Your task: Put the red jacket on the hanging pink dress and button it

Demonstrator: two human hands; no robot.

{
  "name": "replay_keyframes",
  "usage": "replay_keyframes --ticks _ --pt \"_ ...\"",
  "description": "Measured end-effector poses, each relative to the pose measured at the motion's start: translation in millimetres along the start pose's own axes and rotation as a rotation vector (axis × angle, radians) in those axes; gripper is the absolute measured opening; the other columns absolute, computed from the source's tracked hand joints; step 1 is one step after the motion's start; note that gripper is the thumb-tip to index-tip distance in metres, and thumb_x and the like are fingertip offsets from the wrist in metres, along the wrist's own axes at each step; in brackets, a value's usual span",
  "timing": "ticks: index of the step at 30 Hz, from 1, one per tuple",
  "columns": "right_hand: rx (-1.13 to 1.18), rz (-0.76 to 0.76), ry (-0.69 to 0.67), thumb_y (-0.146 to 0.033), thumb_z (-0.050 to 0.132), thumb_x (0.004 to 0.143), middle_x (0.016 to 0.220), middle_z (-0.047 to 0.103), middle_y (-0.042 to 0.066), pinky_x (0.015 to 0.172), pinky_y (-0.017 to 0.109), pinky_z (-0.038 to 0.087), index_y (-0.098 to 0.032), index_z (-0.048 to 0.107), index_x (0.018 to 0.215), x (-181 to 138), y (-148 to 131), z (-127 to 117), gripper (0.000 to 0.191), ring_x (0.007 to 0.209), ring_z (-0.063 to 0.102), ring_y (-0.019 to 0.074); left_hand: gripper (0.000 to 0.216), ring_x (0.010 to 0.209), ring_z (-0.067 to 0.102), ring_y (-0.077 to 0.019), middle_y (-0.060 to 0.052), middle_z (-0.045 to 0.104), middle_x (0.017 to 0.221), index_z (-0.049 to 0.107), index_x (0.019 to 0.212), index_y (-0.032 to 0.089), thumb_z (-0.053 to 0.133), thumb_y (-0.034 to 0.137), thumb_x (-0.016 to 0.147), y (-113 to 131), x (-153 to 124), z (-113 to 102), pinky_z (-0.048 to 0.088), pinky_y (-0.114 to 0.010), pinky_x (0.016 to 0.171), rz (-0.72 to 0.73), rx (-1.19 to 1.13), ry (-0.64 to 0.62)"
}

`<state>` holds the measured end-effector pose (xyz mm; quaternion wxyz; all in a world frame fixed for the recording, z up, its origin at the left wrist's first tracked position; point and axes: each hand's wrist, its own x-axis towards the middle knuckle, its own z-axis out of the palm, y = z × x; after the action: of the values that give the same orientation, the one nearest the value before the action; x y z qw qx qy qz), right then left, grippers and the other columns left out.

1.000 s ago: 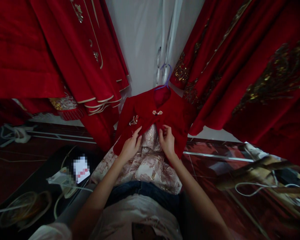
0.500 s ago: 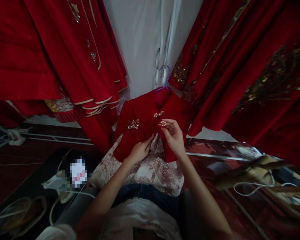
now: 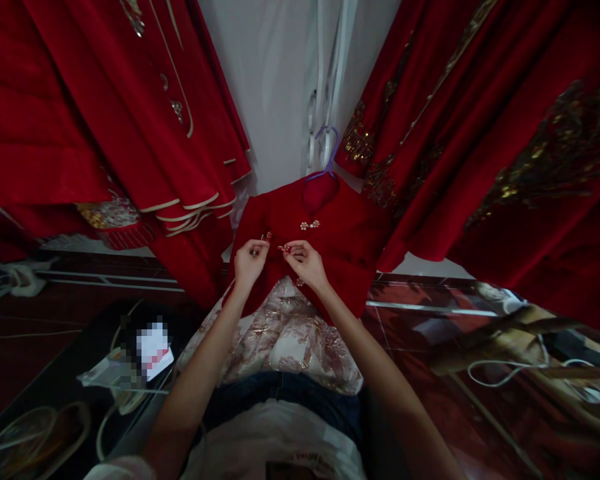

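Note:
A short red jacket (image 3: 350, 243) hangs on a purple hanger (image 3: 331, 150) in front of me, over a pale pink brocade skirt (image 3: 280, 333). A beaded flower clasp (image 3: 310, 225) sits fastened at its upper front. My left hand (image 3: 250, 263) is closed in a pinch on the jacket's front, partly covering a jewelled ornament (image 3: 267, 237). With its fingertips, my right hand (image 3: 307, 263) pinches a smaller beaded clasp (image 3: 284, 249) on the opening's edge, close to the left fingertips. What exactly lies between the left fingers is hidden.
Red garments with gold trim hang at left (image 3: 95, 120) and right (image 3: 460, 153). A dark bench (image 3: 65, 360) on the left carries a plastic bag and coiled cords. A metal rail (image 3: 430, 308) and wooden pieces (image 3: 485, 340) lie low at right.
My left hand has risen from the jacket's lower opening to the ornament on the left. My right hand has moved left with the beaded clasp, drawing that front edge across.

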<state>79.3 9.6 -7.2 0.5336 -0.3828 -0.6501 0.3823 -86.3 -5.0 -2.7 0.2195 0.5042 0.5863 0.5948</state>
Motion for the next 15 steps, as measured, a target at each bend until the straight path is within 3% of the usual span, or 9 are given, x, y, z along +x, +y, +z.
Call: replay_keyframes --ticks 4,8,12,15 --pt "-0.032 0.055 0.054 -0.043 0.065 0.076 0.084 0.069 0.005 0.072 0.028 0.056 -0.018 0.061 0.089 4 -3 3 0.028 0.072 0.065 0.0138 0.023 0.049 0.052 -0.0081 -0.001 0.064 0.072 0.065 0.091 0.015 0.060 0.029 0.073 -4 24 -8 0.039 -0.018 0.044 -0.081 -0.105 -0.002" --pt "-0.168 0.076 0.131 -0.047 0.071 0.071 0.075 0.067 0.003 0.064 0.027 0.053 -0.019 0.058 0.080 12 -2 9 0.032 0.065 0.063 0.0145 0.025 0.069 0.062 -0.0124 -0.004 0.066 0.082 0.061 0.087 0.013 0.067 0.015 0.063 -18 31 -2 0.051 -0.025 0.064 -0.054 -0.080 -0.148" --pt "-0.367 0.057 0.149 -0.034 0.069 0.073 0.070 0.063 0.000 0.061 0.026 0.049 -0.019 0.055 0.086 20 0 16 0.024 0.062 0.061 0.0146 0.025 0.071 0.063 -0.0117 -0.003 0.064 0.079 0.057 0.085 0.014 0.063 0.008 0.062 -26 26 10 0.052 -0.027 0.073 -0.033 -0.146 -0.118" --pt "-0.371 0.050 0.122 -0.023 0.064 0.075 0.070 0.061 -0.001 0.061 0.024 0.048 -0.019 0.055 0.088 22 -1 18 0.016 0.061 0.060 0.0127 0.024 0.070 0.063 -0.0111 -0.003 0.066 0.082 0.058 0.085 0.014 0.062 0.008 0.062 -24 22 14 0.052 -0.028 0.074 -0.026 -0.179 -0.118"
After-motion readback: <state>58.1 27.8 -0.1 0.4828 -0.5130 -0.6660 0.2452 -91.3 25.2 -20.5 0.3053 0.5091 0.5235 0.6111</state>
